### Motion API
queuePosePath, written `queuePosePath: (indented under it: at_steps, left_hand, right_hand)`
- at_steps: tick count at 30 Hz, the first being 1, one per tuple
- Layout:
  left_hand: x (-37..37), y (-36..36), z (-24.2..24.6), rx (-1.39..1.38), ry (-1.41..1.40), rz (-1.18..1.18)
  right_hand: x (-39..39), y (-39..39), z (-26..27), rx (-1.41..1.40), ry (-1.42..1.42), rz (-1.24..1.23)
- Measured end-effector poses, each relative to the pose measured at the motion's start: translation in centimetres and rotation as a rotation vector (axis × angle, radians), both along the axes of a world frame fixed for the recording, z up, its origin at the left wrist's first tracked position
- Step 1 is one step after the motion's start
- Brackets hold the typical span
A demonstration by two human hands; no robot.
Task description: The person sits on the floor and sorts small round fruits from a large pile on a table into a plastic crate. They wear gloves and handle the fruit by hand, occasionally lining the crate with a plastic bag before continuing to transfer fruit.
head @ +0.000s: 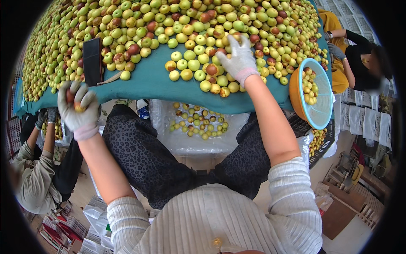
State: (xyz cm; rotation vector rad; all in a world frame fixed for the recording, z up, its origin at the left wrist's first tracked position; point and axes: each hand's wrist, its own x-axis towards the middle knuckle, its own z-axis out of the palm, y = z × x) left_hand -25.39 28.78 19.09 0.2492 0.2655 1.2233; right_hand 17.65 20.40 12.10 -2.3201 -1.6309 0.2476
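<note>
My left hand (81,114), in a pale knitted glove, is raised at the near left edge of the cloth. Its fingers curl around a couple of reddish-brown jujubes (78,107). Gloved too, my right hand (240,62) reaches palm down with fingers apart, touching the green and red-mottled jujubes (194,65) at the front of a large heap. No fruit shows in its grasp, though the palm side is hidden. The heap lies on a teal cloth (142,77). Between my knees, a plastic-lined container (193,146) holds a loose layer of jujubes.
A smartphone (92,62) lies against the heap on the left. An orange and light-blue basket (323,92) with jujubes leans at the right edge, above a black crate (328,143). Co-workers sit at the left (38,184) and the right (361,63).
</note>
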Motion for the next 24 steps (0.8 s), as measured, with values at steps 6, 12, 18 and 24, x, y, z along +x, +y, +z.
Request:
queuePosePath:
  at_steps: [6,12,18,24]
  left_hand:
    - [-17.2,-9.9,-12.6,-0.893,0.605,0.813]
    - [-19.5,-18.1,-17.0,-1.251,0.963,0.591]
    - [-9.4,-7.2,-7.6,-0.224,1.336,0.505]
    - [10.0,-0.2,-0.3,0.572,1.49,0.016]
  right_hand:
    - [-4.8,-1.9,2.1,-0.183,-0.064,0.244]
    - [-3.0,-2.0,1.8,-0.177,0.316,0.326]
    - [9.0,3.9,3.1,0.4,-0.085,-0.199]
    - [17.8,9.1,4.1,0.287,-0.219,-0.21]
